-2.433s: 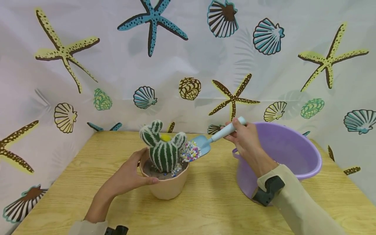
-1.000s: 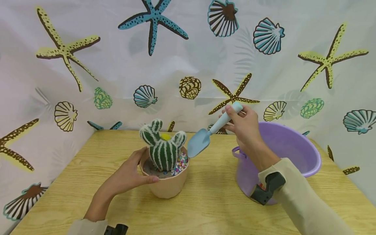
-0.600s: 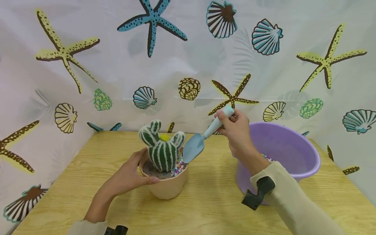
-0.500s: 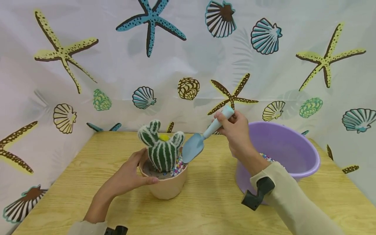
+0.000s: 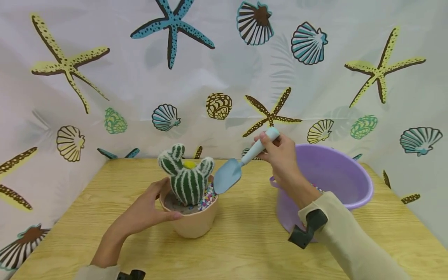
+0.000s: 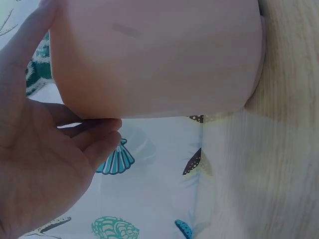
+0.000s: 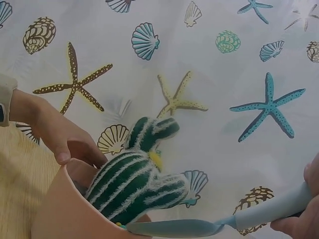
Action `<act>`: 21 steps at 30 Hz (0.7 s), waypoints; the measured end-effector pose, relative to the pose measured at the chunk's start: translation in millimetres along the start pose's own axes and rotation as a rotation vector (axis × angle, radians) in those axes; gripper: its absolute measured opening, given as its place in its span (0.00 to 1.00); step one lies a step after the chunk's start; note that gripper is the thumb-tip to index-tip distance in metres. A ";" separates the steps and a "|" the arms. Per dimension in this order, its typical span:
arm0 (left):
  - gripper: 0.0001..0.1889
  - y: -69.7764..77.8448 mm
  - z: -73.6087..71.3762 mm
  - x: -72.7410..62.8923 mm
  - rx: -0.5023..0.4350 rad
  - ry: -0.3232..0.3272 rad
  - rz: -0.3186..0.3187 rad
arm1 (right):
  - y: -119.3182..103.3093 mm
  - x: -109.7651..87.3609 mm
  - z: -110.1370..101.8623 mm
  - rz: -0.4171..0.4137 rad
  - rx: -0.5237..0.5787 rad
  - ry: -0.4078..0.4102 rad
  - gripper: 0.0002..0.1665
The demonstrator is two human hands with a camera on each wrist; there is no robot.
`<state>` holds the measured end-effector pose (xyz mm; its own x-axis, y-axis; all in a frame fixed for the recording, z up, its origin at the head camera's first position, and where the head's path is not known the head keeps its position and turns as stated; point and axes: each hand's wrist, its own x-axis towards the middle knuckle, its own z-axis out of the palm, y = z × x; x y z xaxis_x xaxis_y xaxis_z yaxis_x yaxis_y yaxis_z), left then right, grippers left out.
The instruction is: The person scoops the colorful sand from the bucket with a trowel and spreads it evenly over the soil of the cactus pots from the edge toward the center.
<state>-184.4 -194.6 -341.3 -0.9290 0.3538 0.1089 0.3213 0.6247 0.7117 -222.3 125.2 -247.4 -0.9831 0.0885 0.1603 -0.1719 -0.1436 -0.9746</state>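
Main risk, as judged: beads spilling onto the table. Cause would be the trowel knocking the pot's right rim or dragging beads over it; tip sits right at that rim, contact hard to confirm. A sideways push on the cactus could tip it, since the blade is just beside it. If the left hand slackens, the pot might slide or tilt.

Pose: right hand pinches the trowel handle near its end, handle slanting up, blade pointing down-left of that hand; no beads visible on the blade's showing face. Left hand is curved round the pot, thumb on near rim, fingers on the far left side. Pot stands upright between the hands, cactus in it, beads on the side toward the right hand. Purple bucket right of the right hand.
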 end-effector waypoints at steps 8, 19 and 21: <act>0.51 4.6 -10.5 -4.2 0.013 0.028 0.009 | -6.5 2.2 -12.4 -0.017 0.006 0.039 0.17; 0.41 12.2 -14.8 -12.7 0.066 0.100 0.047 | -20.5 3.2 -32.6 -0.037 0.045 0.067 0.09; 0.39 14.2 -14.4 -13.7 0.080 0.108 0.055 | -22.5 3.2 -37.1 -0.039 0.058 0.076 0.08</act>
<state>-169.7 -200.6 -322.6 -0.9224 0.3151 0.2235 0.3823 0.6614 0.6453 -219.3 165.3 -230.8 -0.9683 0.1694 0.1837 -0.2157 -0.1952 -0.9567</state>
